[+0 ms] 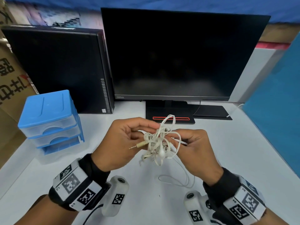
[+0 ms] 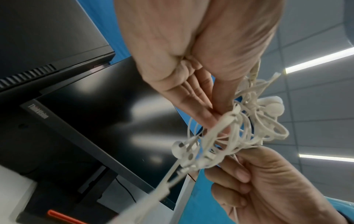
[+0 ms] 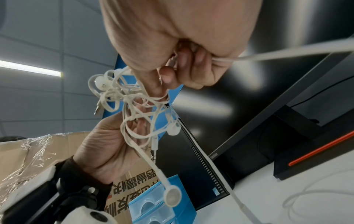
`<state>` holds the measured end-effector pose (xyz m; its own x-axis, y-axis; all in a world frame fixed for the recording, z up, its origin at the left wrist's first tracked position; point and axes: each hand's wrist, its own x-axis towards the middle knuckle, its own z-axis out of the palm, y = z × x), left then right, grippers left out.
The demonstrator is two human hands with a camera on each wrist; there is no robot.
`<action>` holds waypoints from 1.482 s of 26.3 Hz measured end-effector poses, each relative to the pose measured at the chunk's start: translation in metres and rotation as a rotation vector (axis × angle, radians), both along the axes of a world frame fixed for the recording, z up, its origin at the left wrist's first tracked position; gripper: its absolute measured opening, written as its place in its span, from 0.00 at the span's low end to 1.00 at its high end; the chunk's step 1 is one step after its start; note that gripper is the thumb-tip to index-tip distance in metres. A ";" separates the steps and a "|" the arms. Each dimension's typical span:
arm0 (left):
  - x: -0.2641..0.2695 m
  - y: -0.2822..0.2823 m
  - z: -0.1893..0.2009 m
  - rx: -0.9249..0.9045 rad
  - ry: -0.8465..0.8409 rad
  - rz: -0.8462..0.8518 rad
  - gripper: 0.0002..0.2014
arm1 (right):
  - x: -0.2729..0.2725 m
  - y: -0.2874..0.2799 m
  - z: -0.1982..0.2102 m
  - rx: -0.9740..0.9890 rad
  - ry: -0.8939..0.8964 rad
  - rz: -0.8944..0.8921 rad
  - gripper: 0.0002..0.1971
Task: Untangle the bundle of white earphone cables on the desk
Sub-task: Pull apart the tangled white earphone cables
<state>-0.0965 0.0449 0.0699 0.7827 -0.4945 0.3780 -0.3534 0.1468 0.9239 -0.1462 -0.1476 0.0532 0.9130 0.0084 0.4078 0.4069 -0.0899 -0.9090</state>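
Note:
A tangled bundle of white earphone cables (image 1: 159, 140) is held in the air above the white desk (image 1: 227, 159), between both hands. My left hand (image 1: 146, 132) pinches its left side; the gold jack plug (image 1: 138, 145) sticks out below the fingers. My right hand (image 1: 181, 138) grips strands on the right side. An earbud (image 1: 161, 153) hangs under the knot. In the left wrist view the left hand's fingertips (image 2: 220, 115) close on the bundle (image 2: 249, 128). In the right wrist view the curled fingers (image 3: 168, 78) hold the bundle (image 3: 130, 98), and one earbud (image 3: 172, 197) dangles low.
A loose cable loop (image 1: 177, 181) trails onto the desk below the hands. Behind stand a black monitor (image 1: 178, 54) on its base (image 1: 170, 118) and a black PC tower (image 1: 56, 67). A blue drawer unit (image 1: 48, 120) sits at the left, a blue partition (image 1: 276, 111) at the right.

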 end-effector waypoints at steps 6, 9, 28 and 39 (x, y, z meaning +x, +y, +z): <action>-0.002 -0.001 0.001 0.029 -0.071 0.152 0.14 | 0.003 -0.001 0.001 -0.015 0.050 -0.003 0.05; -0.003 0.001 0.004 0.117 -0.104 0.233 0.08 | 0.010 -0.010 0.001 -0.030 0.114 -0.092 0.07; 0.001 -0.001 0.002 0.081 0.013 0.228 0.04 | -0.003 -0.004 0.021 -0.099 0.087 -0.064 0.10; -0.003 -0.003 0.002 0.049 0.099 0.130 0.11 | -0.003 -0.004 0.022 -0.014 0.008 -0.094 0.12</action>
